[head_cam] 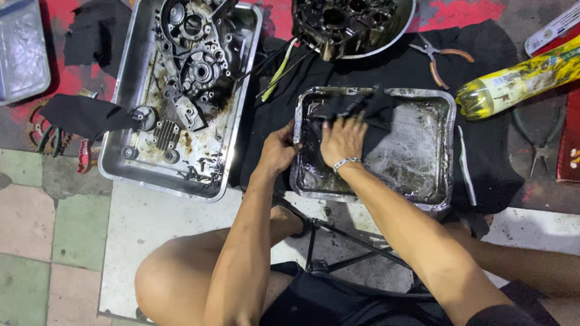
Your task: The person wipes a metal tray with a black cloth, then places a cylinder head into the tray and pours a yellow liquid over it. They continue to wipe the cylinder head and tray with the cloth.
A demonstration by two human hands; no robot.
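A dirty, oil-stained metal tray (423, 151) lies on a black cloth on the floor in front of me. My left hand (279, 150) grips the tray's left rim. My right hand (343, 140), with a metal bracelet at the wrist, presses flat on a black rag (356, 107) inside the tray's left part. The rag is bunched toward the tray's far edge.
A larger metal tray (130, 90) to the left holds an engine case and several small parts. Another engine part sits in a round pan (353, 24) at the top. Pliers (438, 57), a yellow bottle (519, 81), more pliers (541, 151) and a small stool frame (338, 241) are nearby.
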